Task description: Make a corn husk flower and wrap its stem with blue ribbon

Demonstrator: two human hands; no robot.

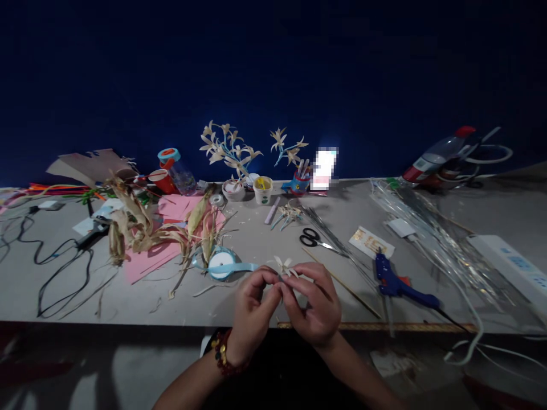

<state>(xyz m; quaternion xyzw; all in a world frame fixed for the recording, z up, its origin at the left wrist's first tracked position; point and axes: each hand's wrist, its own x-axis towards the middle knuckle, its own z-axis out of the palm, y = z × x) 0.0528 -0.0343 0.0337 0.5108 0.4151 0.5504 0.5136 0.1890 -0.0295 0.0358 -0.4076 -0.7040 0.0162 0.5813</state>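
Note:
A small pale flower of husk-like petals (pixel 283 265) stands up at the meeting fingertips of both my hands. My left hand (pixel 255 304) is closed in a pinch at the flower's base, with light-blue ribbon (pixel 243 266) running from its fingers to a ribbon roll (pixel 221 265) on the table. My right hand (pixel 316 302) pinches the flower from the other side, thumb and fingers closed at its base. The stem and the ribbon's end are hidden between the fingers. Black-handled scissors (pixel 311 237) lie beyond my right hand.
Dried corn husks (pixel 141 228) and pink paper (pixel 147 262) cover the left. Finished flower branches (pixel 228 148) stand behind small cups (pixel 262 191). A thin stick (pixel 348 287), a blue glue gun (pixel 399 287), wires (pixel 325 225) and a power strip (pixel 513 265) lie to the right.

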